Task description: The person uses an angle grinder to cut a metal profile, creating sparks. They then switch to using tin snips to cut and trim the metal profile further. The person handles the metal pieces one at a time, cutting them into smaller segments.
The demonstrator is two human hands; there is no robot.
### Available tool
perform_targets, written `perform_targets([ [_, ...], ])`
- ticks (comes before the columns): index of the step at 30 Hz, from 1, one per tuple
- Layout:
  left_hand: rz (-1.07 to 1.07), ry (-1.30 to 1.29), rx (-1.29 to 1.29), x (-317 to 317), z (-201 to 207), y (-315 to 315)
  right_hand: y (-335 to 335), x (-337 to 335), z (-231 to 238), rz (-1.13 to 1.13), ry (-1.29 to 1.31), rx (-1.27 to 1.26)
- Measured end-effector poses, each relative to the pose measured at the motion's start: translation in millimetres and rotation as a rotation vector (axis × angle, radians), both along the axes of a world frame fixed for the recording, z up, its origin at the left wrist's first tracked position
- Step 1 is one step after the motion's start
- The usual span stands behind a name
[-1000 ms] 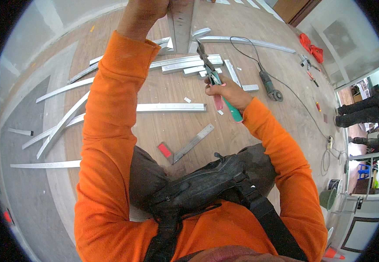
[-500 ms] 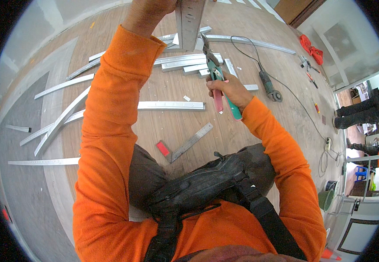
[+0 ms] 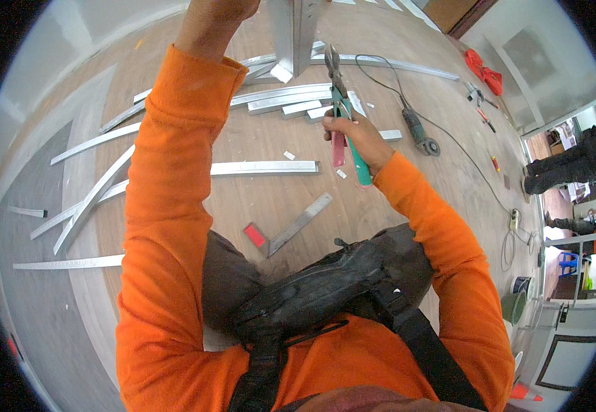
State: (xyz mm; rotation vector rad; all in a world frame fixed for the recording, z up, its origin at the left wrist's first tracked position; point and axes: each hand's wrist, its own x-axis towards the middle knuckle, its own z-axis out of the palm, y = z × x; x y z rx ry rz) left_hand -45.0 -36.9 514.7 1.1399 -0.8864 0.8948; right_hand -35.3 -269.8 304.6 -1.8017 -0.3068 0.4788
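Note:
At the top edge my left hand [image 3: 224, 15] is partly cut off, its fingers out of view. Beside it a silver metal channel [image 3: 294, 38] stands on end, turning along with that hand, which appears closed on it. My right hand [image 3: 365, 143] is wrapped round tin snips [image 3: 340, 96] with one red and one green handle. Their dark jaws point up, just right of the channel's lower end and apart from it. Between my knees and the metal lengths lies a try square [image 3: 300, 224] with a red-marked stock [image 3: 254, 235].
Several metal channels [image 3: 263, 167] lie across the wooden floor ahead and to the left. On the right are an angle grinder [image 3: 418, 130] with a trailing cord, a red cloth [image 3: 483, 71] and hand tools [image 3: 486, 120]. Another person's legs [image 3: 564, 170] show at far right.
The channel has turned, showing another side, and its lower end has shifted slightly. My left hand has moved a little up and left. The snips now stand more upright in my right hand.

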Motion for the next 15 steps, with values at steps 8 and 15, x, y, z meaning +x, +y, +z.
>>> perform_targets([
  [8, 0.071, -0.069, -0.042, 10, -12, -15, 1, -4, 11, -0.034, 0.011, -0.076],
  [15, 0.08, -0.066, 0.0, -5, -9, -22, 2, 0, 16, -0.039, -0.035, -0.134],
])
